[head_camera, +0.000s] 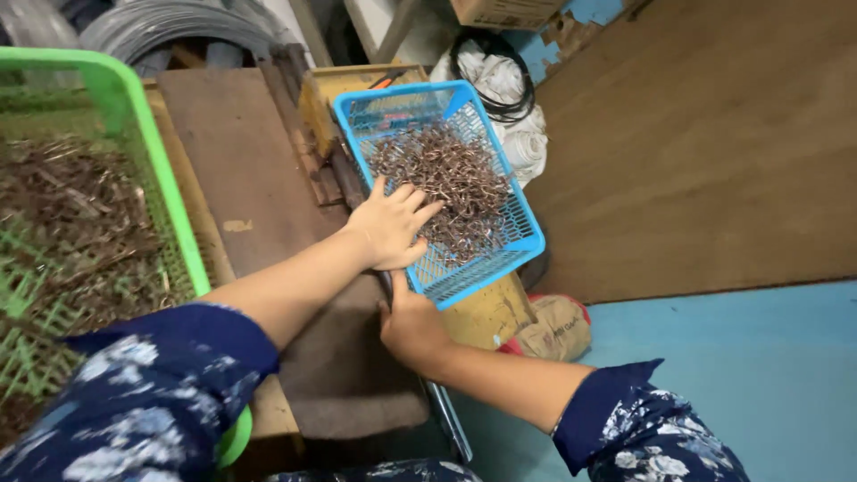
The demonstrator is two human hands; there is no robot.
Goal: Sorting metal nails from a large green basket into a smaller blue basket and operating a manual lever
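Head view: left hand [391, 228] lies spread on the blue basket [527, 234]; right hand [409, 323] grips its near corner.

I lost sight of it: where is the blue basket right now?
In the head view the blue basket sits right of centre on the wooden bench, holding small metal pieces. The left hand reaches into it; the right hand is at its near corner.

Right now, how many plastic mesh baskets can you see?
2. A blue basket of small metal pieces sits centre, the left hand reaching in and the right hand at its near corner. A green basket stands at left, partly cut off. Others may lie outside view.
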